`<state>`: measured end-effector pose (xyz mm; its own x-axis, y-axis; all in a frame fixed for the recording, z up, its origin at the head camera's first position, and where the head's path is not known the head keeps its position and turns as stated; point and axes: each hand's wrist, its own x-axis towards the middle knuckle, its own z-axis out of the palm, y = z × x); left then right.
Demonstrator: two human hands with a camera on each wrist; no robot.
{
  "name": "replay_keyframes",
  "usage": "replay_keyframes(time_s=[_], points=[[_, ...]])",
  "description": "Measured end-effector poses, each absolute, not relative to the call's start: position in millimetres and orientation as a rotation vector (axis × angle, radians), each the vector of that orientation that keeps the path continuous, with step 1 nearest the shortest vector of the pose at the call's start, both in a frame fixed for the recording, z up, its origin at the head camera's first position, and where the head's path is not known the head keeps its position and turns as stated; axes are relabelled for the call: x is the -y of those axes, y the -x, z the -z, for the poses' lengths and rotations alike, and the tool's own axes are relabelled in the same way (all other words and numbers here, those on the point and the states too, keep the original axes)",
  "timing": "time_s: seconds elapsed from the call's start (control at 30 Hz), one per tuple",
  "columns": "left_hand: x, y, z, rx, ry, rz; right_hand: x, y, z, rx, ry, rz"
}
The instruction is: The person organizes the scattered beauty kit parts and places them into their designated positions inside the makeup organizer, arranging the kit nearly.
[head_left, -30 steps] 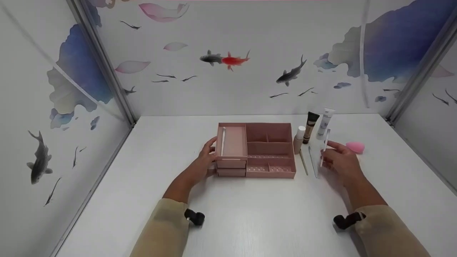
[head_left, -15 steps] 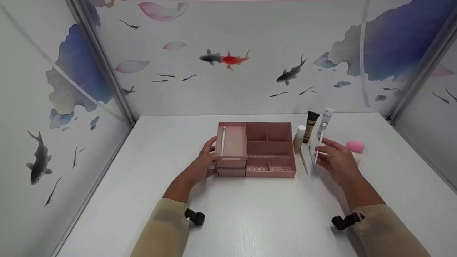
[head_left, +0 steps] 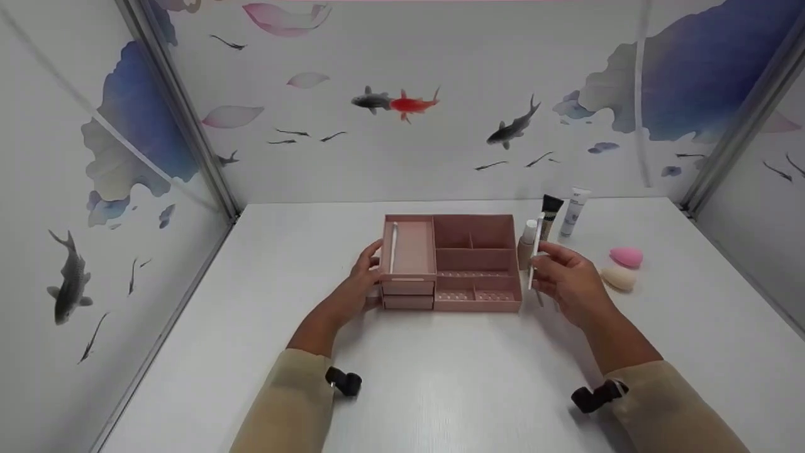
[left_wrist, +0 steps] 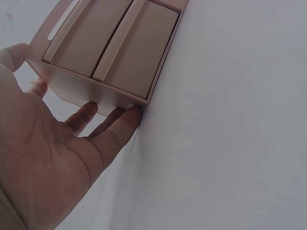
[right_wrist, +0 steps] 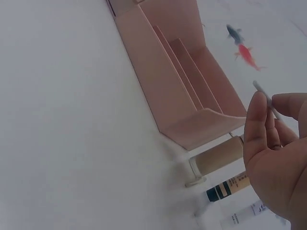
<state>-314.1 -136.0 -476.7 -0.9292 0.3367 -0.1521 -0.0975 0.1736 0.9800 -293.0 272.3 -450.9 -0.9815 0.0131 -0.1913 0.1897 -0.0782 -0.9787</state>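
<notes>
A pink organizer box (head_left: pixel 478 259) with drawers and compartments stands on the table. The left hand (head_left: pixel 357 286) touches its left side; in the left wrist view the left hand's (left_wrist: pixel 62 148) fingertips rest along the side wall, fingers fairly straight. A white stick (head_left: pixel 394 248) lies on the box's top left tray. The right hand (head_left: pixel 575 283) pinches a slim white stick (head_left: pixel 536 251) just right of the box, held upright at a slant. In the right wrist view the stick (right_wrist: pixel 261 91) is between the thumb and fingers of the right hand (right_wrist: pixel 283 158).
Beside the box's right wall stand a white-capped bottle (head_left: pixel 526 248), a dark-capped tube (head_left: pixel 551 211) and a white tube (head_left: pixel 574 214). A pink sponge (head_left: pixel 627 257) and a beige sponge (head_left: pixel 619 279) lie farther right. Thin sticks lie partly hidden under the right hand.
The right hand has moved left with the white stick, toward the box's right side, uncovering the beige sponge. The left hand has stayed against the box.
</notes>
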Motion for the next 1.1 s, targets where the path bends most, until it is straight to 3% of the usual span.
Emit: replay_keyframes(time_s=[1.1], points=[[134.4,316.2,478.5,-2.103,-0.196,-1.826,-212.6,293.1,446.4,-2.148,0.001,2.103]])
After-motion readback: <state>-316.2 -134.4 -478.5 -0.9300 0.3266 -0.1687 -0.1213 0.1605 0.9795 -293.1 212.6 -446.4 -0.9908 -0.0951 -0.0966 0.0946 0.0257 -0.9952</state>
